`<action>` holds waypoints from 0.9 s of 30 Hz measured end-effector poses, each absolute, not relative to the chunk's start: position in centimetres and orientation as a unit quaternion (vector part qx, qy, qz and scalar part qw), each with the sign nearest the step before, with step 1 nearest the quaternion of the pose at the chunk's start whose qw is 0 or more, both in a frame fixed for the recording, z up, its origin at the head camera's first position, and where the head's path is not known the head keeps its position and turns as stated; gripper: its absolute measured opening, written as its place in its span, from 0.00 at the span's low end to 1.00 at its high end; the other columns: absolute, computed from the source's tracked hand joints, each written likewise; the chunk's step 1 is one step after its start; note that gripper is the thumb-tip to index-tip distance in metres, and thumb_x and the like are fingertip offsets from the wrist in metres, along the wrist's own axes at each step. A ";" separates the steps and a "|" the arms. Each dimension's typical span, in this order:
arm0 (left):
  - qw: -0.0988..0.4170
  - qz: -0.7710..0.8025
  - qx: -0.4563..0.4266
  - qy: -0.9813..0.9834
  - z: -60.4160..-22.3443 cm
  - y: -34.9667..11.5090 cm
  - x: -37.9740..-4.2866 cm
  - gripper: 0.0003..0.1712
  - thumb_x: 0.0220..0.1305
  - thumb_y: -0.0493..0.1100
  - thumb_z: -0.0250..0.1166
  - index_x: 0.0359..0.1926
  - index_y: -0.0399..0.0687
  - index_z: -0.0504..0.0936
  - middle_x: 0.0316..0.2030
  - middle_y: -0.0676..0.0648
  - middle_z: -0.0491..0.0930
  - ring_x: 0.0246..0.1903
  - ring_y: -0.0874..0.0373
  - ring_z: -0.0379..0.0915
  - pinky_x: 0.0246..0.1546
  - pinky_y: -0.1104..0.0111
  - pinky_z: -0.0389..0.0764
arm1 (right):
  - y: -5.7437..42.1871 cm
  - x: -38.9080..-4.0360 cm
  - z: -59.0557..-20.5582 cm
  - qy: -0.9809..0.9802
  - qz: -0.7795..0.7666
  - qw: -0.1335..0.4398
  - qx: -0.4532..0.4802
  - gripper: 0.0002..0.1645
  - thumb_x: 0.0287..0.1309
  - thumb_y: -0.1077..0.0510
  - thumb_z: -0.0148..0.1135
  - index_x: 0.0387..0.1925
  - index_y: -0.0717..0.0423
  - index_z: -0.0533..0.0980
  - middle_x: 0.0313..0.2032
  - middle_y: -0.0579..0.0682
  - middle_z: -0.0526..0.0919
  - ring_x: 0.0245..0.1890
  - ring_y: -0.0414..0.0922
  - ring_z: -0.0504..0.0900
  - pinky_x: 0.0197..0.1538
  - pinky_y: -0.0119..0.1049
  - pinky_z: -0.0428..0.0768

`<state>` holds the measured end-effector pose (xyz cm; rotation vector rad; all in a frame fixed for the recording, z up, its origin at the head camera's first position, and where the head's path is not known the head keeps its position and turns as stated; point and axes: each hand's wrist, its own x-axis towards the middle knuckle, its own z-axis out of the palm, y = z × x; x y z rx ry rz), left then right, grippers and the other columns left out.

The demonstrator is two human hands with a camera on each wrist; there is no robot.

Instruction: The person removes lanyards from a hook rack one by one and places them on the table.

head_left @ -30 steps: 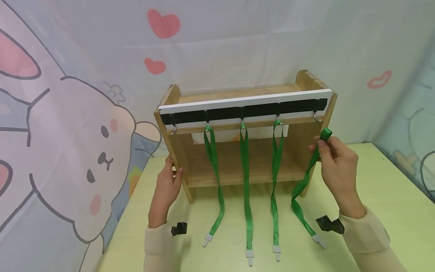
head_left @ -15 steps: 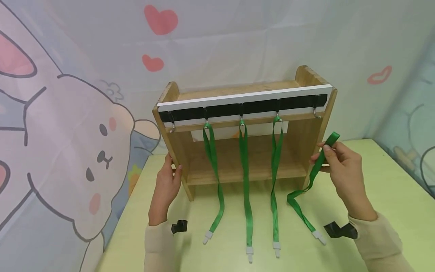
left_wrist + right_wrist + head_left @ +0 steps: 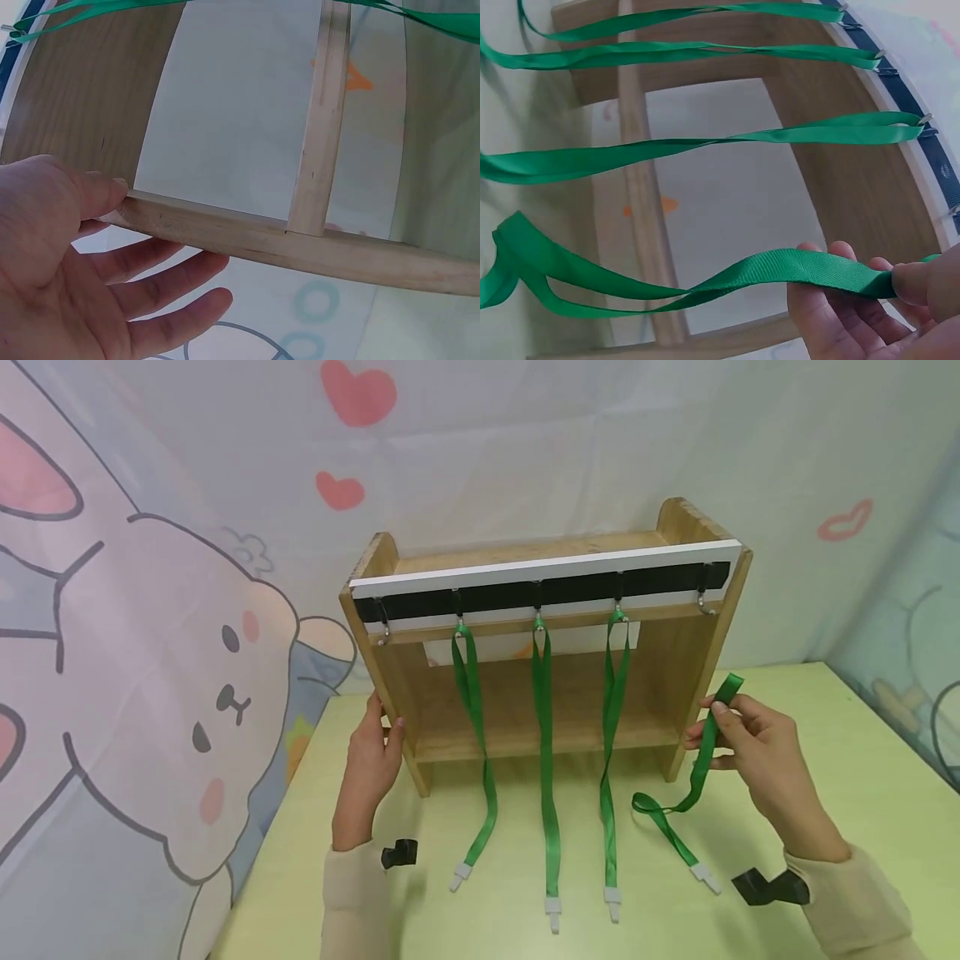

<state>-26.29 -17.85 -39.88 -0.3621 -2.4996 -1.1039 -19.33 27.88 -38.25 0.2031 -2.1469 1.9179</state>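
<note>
At the right side of the small wooden shelf (image 3: 543, 737), my right hand (image 3: 772, 752) pinches a green lanyard (image 3: 702, 768) near its looped top end. The lanyard's lower part curls on the table, its white clip (image 3: 705, 877) lying flat. My left hand (image 3: 371, 760) holds the shelf's left side panel (image 3: 217, 229), thumb on the front edge and fingers on the outer side. Three other green lanyards (image 3: 545, 735) hang from the middle hooks along the shelf's front. The leftmost hook (image 3: 384, 633) and the rightmost hook (image 3: 704, 603) carry nothing.
A white strip with a black band (image 3: 577, 591) bears the hooks across the shelf's upper front. The shelf stands on a pale green-yellow table (image 3: 525, 935). Behind it hangs a printed cloth (image 3: 525, 452) with hearts and a cartoon animal.
My right hand has moved down and a little to the right with the lanyard's loop. Below it the lanyard has slackened into a bend. The left hand keeps its place on the shelf.
</note>
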 end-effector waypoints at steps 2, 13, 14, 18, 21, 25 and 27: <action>0.192 -0.392 -0.128 -0.891 -39.8 -17.8 -26.3 0.33 0.78 0.36 0.53 0.77 0.37 0.52 0.62 0.29 0.71 0.49 0.33 0.80 0.46 0.45 0.82 | 28.1 -19.2 -38.4 -0.750 0.648 0.119 0.067 0.15 0.77 0.54 0.53 0.51 0.62 0.75 0.31 0.48 0.88 0.31 0.42 0.88 0.29 0.35 0.85; 0.205 -0.398 -0.123 -0.886 -39.8 -17.7 -26.3 0.32 0.77 0.35 0.53 0.76 0.38 0.55 0.60 0.30 0.73 0.46 0.34 0.81 0.45 0.45 0.82 | 28.7 -18.1 -40.5 -0.792 0.601 0.079 0.070 0.13 0.79 0.53 0.47 0.51 0.52 0.77 0.33 0.45 0.87 0.33 0.41 0.88 0.28 0.38 0.84; 0.205 -0.399 -0.123 -0.885 -39.9 -17.6 -26.3 0.31 0.77 0.35 0.53 0.76 0.38 0.55 0.60 0.30 0.73 0.46 0.34 0.81 0.45 0.45 0.82 | 28.7 -18.0 -40.7 -0.794 0.600 0.074 0.071 0.13 0.80 0.54 0.47 0.51 0.53 0.77 0.33 0.46 0.87 0.32 0.41 0.88 0.27 0.39 0.84; 0.204 -0.400 -0.119 -0.886 -40.1 -17.6 -26.2 0.31 0.77 0.35 0.53 0.76 0.38 0.55 0.60 0.31 0.73 0.46 0.33 0.81 0.45 0.44 0.82 | 28.5 -17.6 -41.4 -0.794 0.602 0.047 0.067 0.17 0.80 0.55 0.45 0.56 0.61 0.74 0.34 0.46 0.87 0.33 0.43 0.88 0.27 0.40 0.84; 0.205 -0.399 -0.116 -0.886 -40.2 -17.5 -26.2 0.31 0.77 0.35 0.53 0.76 0.38 0.55 0.61 0.31 0.73 0.46 0.34 0.81 0.46 0.45 0.81 | 28.1 -17.3 -41.8 -0.793 0.606 0.022 0.057 0.21 0.81 0.55 0.43 0.60 0.69 0.69 0.34 0.47 0.86 0.33 0.44 0.88 0.28 0.41 0.84; 0.205 -0.398 -0.113 -0.887 -40.3 -17.4 -26.3 0.32 0.77 0.35 0.52 0.77 0.38 0.54 0.62 0.32 0.72 0.46 0.34 0.81 0.45 0.44 0.81 | 27.6 -17.1 -42.7 -0.793 0.608 -0.002 0.040 0.22 0.81 0.57 0.41 0.63 0.71 0.66 0.36 0.54 0.86 0.33 0.45 0.88 0.28 0.42 0.84; 0.202 -0.398 -0.111 -0.888 -40.3 -17.3 -26.3 0.32 0.78 0.36 0.52 0.77 0.38 0.53 0.63 0.32 0.72 0.47 0.34 0.81 0.45 0.44 0.82 | 27.4 -17.0 -43.3 -0.793 0.608 -0.010 0.033 0.21 0.81 0.58 0.41 0.63 0.70 0.66 0.37 0.57 0.85 0.33 0.46 0.88 0.29 0.43 0.85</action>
